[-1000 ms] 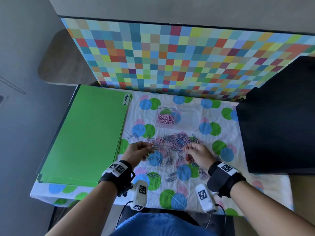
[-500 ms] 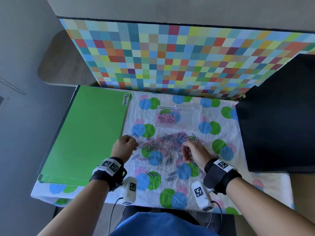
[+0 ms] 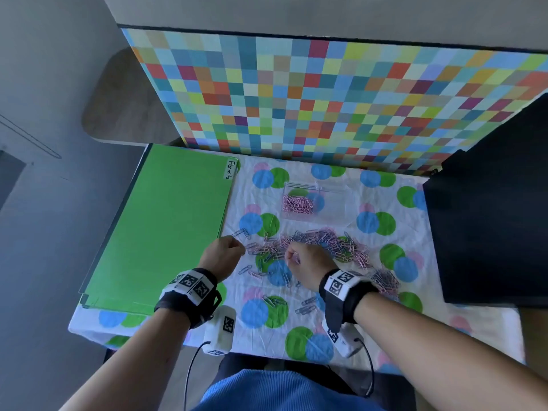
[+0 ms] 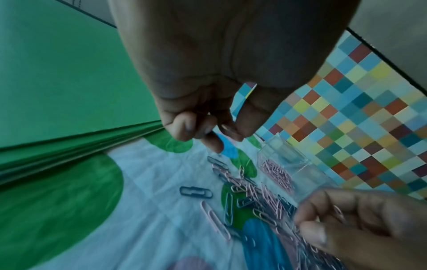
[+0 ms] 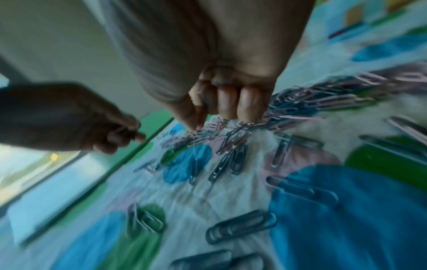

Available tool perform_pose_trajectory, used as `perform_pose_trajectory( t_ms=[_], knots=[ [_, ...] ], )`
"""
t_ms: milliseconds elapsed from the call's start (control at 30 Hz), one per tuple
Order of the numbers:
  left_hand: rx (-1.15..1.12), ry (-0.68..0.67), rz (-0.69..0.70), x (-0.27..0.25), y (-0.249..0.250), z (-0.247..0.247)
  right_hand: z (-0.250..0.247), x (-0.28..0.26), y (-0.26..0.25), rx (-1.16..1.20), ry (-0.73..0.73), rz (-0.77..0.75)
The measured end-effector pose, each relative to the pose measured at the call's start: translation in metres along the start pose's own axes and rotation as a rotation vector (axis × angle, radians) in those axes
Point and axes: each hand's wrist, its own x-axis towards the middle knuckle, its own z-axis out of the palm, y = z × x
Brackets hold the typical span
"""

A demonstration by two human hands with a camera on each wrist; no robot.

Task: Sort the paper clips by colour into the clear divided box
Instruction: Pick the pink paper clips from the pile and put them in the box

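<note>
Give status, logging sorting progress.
Left hand pinching clips; right hand pinching pink clips at pile. Clear divided box: pink clips only. Nothing blocking.

Left hand (image 4: 208, 118) fingers curled pinching pink paper clips (image 4: 225, 127), clear divided box (image 4: 284, 164) beyond, scattered clips (image 4: 251, 199) below

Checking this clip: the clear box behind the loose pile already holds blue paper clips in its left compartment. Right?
Not quite. The clips in the left compartment of the clear divided box are pink paper clips, not blue. The head view shows it; the rest stands.
</note>
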Motion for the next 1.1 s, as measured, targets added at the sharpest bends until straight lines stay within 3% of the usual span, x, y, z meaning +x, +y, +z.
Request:
perform_pose_trajectory(
  t_ms=[133, 267, 367, 433, 533, 667, 867, 933, 1100],
  knots=[
    [-0.146, -0.032, 0.036, -0.003, -0.007, -0.003, 0.006, 0.012, -0.007, -0.199, -0.002, -0.084],
    [-0.449, -0.131, -0.067, -0.005, -0.018, 0.0, 0.011, 0.014, -0.007, -0.381, -0.021, -0.162],
    [-0.569, -0.172, -0.13, -0.009, -0.022, 0.006, 0.013, 0.011, -0.003, -0.379, -0.016, -0.169],
    [-0.373, -0.157, -0.055, -0.009, -0.023, 0.011, 0.011, 0.009, -0.001, -0.259, -0.003, -0.158],
    [0.138, -0.033, 0.21, -0.008, -0.027, 0.019, 0.007, 0.006, 0.002, -0.072, 0.031, -0.133],
    [0.413, -0.057, 0.396, -0.01, -0.03, 0.026, 0.001, 0.007, 0.008, 0.157, 0.071, 0.022],
    [0.594, -0.051, 0.457, -0.01, -0.023, 0.03, -0.013, 0.008, 0.019, 0.344, -0.006, 0.094],
    [0.626, -0.048, 0.459, -0.011, -0.024, 0.033, -0.014, 0.009, 0.02, 0.537, -0.067, 0.141],
    [0.309, 0.021, 0.328, -0.008, -0.023, 0.03, -0.017, 0.007, 0.016, 0.99, -0.096, 0.225]
  ],
)
